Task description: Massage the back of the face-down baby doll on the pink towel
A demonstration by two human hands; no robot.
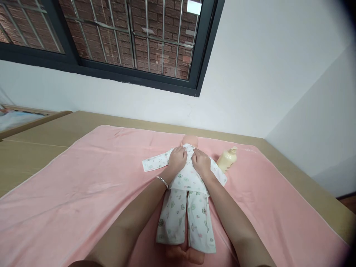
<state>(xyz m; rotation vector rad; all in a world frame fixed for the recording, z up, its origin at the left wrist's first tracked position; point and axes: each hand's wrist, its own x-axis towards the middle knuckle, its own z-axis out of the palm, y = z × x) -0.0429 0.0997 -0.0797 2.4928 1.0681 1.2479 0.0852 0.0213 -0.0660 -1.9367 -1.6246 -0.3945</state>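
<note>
A doll (185, 181) in a white printed shirt and matching trousers (185, 218) is lying on its back on a pink towel (83, 185) that is covering most of a wooden table (33, 148); its long axis is running straight away from the person, with the bare feet (185, 254) pointing towards the camera and the head (190, 141) pointing towards the white wall under the barred window (125, 37). Both forearms are reaching along the doll, one on each side of the trousers; the left hand (177, 158), with a thin bracelet (162, 181) sitting at its wrist, is resting palm down on the shirt at the doll's shoulder, and the right hand (201, 162) is resting the same way just across the chest, so the two hands are lying close together below the neck, neither one plainly nearer than the other. The fingers of both are curling down into the cloth; whether they are pinching the fabric or only pressing on it is not showing from here. One empty sleeve (154, 162) is sticking out flat to the left; a cream bottle (227, 159) is lying tilted on the towel just beside the doll, nearest the right hand but not touching it.
</note>
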